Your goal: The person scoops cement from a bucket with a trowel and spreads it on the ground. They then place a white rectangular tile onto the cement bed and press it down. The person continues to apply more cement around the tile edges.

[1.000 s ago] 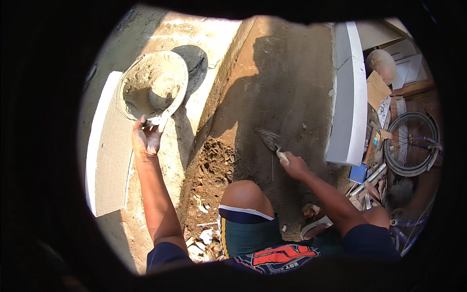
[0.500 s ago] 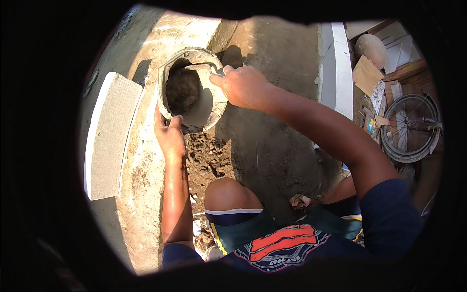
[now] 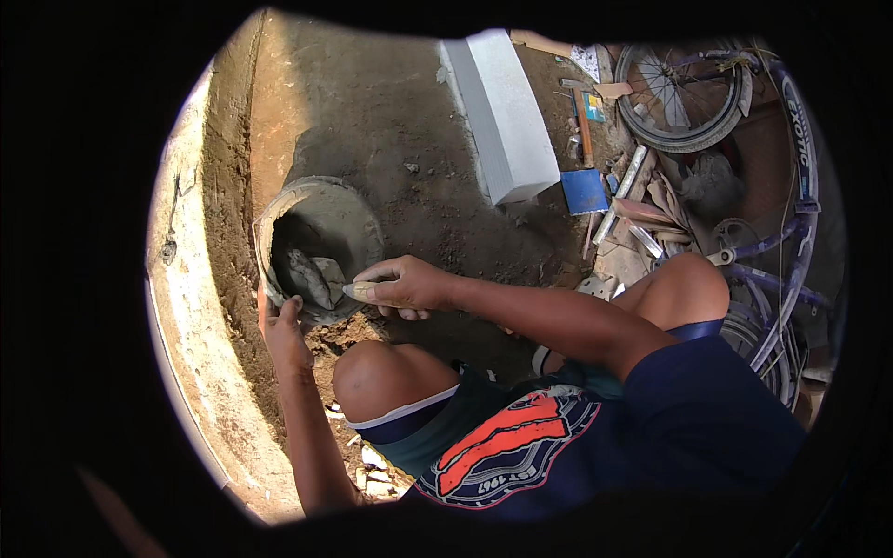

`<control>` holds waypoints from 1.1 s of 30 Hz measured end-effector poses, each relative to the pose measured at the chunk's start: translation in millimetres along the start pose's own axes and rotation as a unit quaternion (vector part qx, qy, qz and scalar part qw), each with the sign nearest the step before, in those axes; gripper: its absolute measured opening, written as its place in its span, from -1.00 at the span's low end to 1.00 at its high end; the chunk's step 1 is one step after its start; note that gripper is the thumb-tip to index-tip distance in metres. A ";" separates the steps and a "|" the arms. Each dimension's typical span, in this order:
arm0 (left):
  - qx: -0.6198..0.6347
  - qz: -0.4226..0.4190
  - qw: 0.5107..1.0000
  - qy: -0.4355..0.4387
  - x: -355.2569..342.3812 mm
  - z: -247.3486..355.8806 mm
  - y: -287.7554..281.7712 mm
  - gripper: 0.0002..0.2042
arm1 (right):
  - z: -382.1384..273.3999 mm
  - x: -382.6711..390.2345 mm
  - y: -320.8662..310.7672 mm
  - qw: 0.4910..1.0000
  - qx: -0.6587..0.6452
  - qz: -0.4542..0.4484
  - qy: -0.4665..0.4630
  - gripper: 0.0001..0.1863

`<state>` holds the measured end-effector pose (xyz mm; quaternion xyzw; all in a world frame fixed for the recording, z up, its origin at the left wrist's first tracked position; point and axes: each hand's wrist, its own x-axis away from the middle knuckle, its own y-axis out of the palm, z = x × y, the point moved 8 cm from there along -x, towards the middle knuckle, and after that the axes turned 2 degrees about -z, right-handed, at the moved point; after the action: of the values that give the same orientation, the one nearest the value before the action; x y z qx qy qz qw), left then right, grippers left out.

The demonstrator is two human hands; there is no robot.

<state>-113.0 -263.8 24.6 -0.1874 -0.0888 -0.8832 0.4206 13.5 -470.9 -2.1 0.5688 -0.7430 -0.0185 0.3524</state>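
Head view: a person looks down at a round, mortar-smeared bucket (image 3: pixel 357 219), its mouth facing the viewer, above dark, bare ground (image 3: pixel 372 102); whether it touches the ground cannot be told. At the bucket's lower left edge, the left hand (image 3: pixel 288 337) pinches the rim, thumb on top, its other fingers mostly hidden. At its lower right edge, the right hand (image 3: pixel 405 284) is closed around the pale handle of a trowel (image 3: pixel 352 290), which points into the bucket. A bent knee (image 3: pixel 379 381) is just below the bucket. Left of it runs a sunlit concrete ledge (image 3: pixel 191 242). Above and right of it lies a long white block (image 3: pixel 507 116); farther right, a purple bicycle (image 3: pixel 798 126).
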 end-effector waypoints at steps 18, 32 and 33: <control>0.208 0.149 0.962 -0.097 -23.5 -54.2 -47.3 -0.30 | -91.0 122.2 -105.7 0.721 0.631 0.262 -0.115 -0.46; 0.188 0.176 0.958 -0.130 -31.3 -88.8 -79.9 -0.45 | 34.6 115.6 -119.8 0.807 0.383 0.436 0.107 -0.44; 0.181 0.165 0.961 -0.124 -33.0 -85.8 -79.7 -0.44 | 52.0 108.9 -121.8 0.831 0.326 0.434 0.120 -0.43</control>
<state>-177.9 -217.2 -67.2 -0.2280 -0.2668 -0.7404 0.5733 75.1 -626.7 -38.5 0.2672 -0.8283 0.4478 0.2048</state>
